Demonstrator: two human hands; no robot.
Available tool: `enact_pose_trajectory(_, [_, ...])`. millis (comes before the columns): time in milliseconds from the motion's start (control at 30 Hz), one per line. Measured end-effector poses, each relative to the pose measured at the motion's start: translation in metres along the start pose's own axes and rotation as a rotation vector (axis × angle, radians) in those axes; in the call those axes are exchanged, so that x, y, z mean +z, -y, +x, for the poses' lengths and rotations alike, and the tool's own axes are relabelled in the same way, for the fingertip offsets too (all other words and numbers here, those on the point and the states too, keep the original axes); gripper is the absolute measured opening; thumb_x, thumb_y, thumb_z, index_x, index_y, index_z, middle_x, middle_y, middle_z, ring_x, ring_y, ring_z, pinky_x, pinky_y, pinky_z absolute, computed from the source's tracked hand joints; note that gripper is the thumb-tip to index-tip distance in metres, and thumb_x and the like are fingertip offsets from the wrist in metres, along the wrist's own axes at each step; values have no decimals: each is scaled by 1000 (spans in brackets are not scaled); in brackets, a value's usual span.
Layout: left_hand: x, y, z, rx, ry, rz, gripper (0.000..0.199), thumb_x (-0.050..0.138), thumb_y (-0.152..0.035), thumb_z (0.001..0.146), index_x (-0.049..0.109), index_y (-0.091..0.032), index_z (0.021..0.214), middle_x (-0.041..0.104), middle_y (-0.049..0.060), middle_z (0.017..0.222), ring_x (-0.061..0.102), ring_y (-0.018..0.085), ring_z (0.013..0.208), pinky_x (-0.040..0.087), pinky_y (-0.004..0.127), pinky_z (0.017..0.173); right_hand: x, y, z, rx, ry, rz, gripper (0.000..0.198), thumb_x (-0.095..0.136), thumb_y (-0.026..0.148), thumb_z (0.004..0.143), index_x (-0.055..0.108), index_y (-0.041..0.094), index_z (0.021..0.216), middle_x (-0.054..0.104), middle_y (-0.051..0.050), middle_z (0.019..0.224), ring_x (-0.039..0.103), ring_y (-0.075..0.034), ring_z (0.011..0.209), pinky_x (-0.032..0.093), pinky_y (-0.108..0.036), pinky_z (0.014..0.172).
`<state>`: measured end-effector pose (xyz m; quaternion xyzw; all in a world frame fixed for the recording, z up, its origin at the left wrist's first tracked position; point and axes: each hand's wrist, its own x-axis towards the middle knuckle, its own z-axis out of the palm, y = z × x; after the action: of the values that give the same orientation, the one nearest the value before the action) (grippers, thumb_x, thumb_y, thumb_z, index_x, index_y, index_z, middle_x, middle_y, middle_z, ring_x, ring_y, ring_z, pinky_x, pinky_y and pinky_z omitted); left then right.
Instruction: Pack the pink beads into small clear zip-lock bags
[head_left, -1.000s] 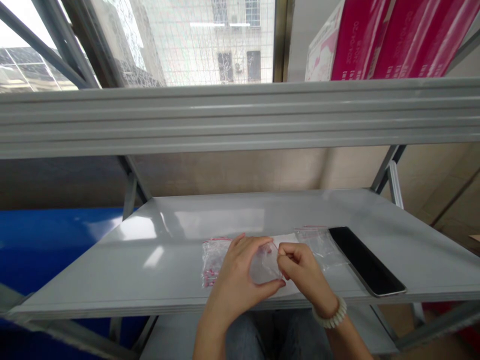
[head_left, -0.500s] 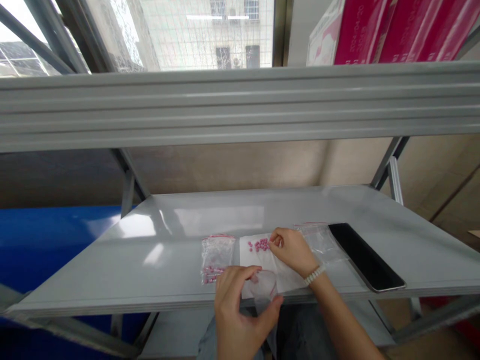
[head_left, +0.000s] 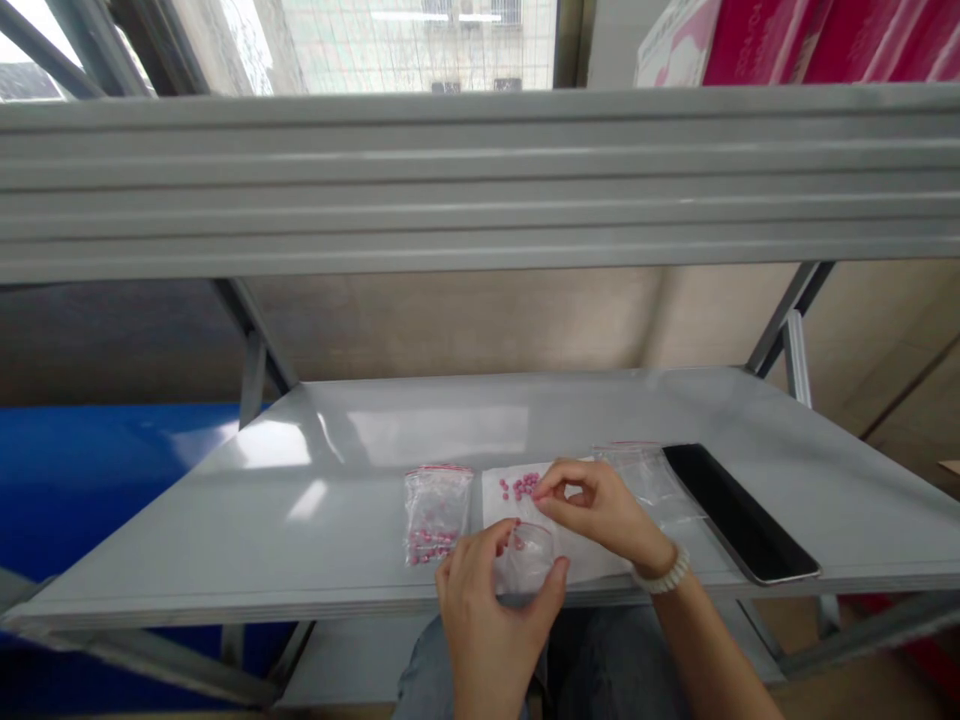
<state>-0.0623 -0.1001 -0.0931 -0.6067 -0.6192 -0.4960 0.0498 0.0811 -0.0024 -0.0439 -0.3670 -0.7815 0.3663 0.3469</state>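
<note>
The left hand (head_left: 489,610), spread, holds a clear plastic bag (head_left: 529,568), likely floppy, best held by its rim, near small round pink beads (head_left: 518,489) on white paper (head_left: 589,561). The right hand's (head_left: 604,507) fingertips gather at the beads; I cannot tell whether they pinch one.

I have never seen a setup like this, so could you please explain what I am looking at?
There is no robot here: these are a person's two bare hands, seen by a camera worn on the head, looking forward and down. The left hand holds a clear plastic bag. The right hand, with a pale bracelet at its wrist, reaches to the edge of some small pink beads on a white sheet; whether it grips one is too small to tell. On the grey bench, a zip bag with pink pieces inside lies left of the sheet; another clear bag and a dark flat device lie to the right.
</note>
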Motion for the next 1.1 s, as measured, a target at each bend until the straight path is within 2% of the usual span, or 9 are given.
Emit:
enact_pose_trajectory(67, [1,2,-1,-11,20,-3,37,77,-40,76,62,-23,105,70,3,88,66,27,80,48,41,74,-4,2,-4,-70,103,167,15,71,31,82,77,19,86,71,-6,87,62,-15,72,48,-21,54])
enact_pose_trajectory(100, [1,2,-1,-15,24,-6,37,77,-41,76,62,-23,105,70,3,88,67,26,80,49,41,75,-6,1,-5,-87,105,210,17,70,33,83,77,19,87,70,-6,86,61,-15,69,46,-21,51])
enact_pose_trajectory(233, [1,1,-1,-31,9,-27,35,77,-41,76,62,-24,104,71,2,85,67,26,78,50,41,74,-2,-16,2,-28,-156,-19,21,58,29,90,74,17,86,70,-5,73,59,-14,58,46,-24,53])
enact_pose_trajectory(333, [0,-1,0,-35,2,-34,35,77,-40,76,63,-23,102,71,2,84,68,26,76,51,41,72,8,-28,9,10,-245,-202,9,63,15,79,71,16,74,68,-5,68,61,-18,64,47,-28,62])
enact_pose_trajectory(433, [-1,-3,1,-31,-7,-39,33,77,-40,75,64,-23,101,71,2,83,68,26,74,52,40,70,17,-30,13,17,-247,-275,9,67,9,73,67,16,67,66,-5,66,60,-19,64,44,-29,64])
enact_pose_trajectory(667, [-2,-9,2,-61,-18,-71,28,74,-40,77,66,-23,97,71,3,81,67,26,72,52,41,69,21,-28,16,21,-246,-374,21,60,-3,70,70,15,76,66,-5,74,61,-18,70,43,-27,68])
enact_pose_trajectory(933, [-3,-9,2,-56,-29,-71,26,73,-40,77,67,-23,95,73,3,81,68,25,72,52,40,70,23,-28,19,49,-245,-386,13,63,4,75,70,14,71,65,-7,72,61,-21,69,45,-31,68])
enact_pose_trajectory(1033, [-3,-8,3,-63,-38,-60,26,73,-41,77,67,-23,94,73,3,81,68,25,72,52,40,69,20,-21,16,45,-255,-339,10,65,8,77,70,15,73,66,-6,71,61,-20,69,47,-30,67])
enact_pose_trajectory(1100, [-2,-8,3,-74,-25,-59,26,74,-40,76,68,-23,95,73,3,81,68,25,72,53,40,69,15,-12,10,11,-206,-241,7,65,14,79,71,16,77,67,-4,73,61,-17,68,48,-26,62])
